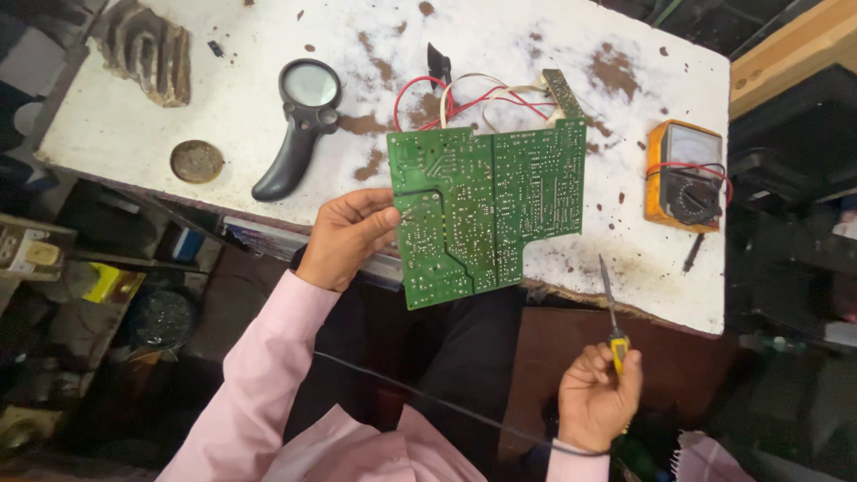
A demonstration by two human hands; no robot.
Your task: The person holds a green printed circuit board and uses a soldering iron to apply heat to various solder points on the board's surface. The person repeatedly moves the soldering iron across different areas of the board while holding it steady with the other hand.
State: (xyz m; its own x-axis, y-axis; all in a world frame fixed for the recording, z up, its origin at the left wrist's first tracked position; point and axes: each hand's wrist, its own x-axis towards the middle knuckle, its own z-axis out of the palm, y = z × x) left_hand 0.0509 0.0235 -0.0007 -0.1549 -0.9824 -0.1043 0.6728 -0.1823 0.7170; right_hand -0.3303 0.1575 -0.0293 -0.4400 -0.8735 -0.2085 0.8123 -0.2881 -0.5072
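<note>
My left hand [346, 236] grips the left edge of a green circuit board [486, 210], held solder side up over the front edge of the white worktable [223, 116]. Red and white wires [464, 100] run from the board's top edge onto the table. My right hand [596, 397] is lower right, below the table edge, shut on a soldering iron [612, 321] with a yellow handle; its metal tip points up toward the board's lower right corner but stays apart from it. A thin black cable [420, 397] trails from that hand across my lap.
A black magnifying glass [299, 125] lies left of the board. A round rusty tin [196, 161] sits near the table's left edge. An orange analog multimeter [686, 174] with probe leads rests at the right. Cluttered shelves [54, 268] stand at left.
</note>
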